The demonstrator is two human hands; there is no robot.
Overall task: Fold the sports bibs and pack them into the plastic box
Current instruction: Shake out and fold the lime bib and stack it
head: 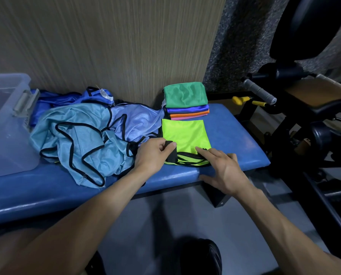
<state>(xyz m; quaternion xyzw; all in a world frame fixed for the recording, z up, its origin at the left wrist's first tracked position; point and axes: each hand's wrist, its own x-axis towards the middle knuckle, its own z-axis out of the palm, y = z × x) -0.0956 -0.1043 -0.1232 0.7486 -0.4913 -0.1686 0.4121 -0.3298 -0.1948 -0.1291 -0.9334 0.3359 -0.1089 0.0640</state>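
Hands: left hand [155, 153] pinches black strap [170, 151]; right hand [223, 169] spread, fingertips pressing lime bib [185, 133].
Lime bib: shiny mesh square, on blue padded worktop [235, 135].
Folded stack [186, 100]: four bibs.
Plastic box [5, 120]: clear, far left.

Blue padded bench [235, 135] against striped beige wall panel [106, 46]. Speckled grey wall [241, 36] right. Black gym machine [304, 116], yellow-handled pins [237, 100]. Grey floor [165, 225].
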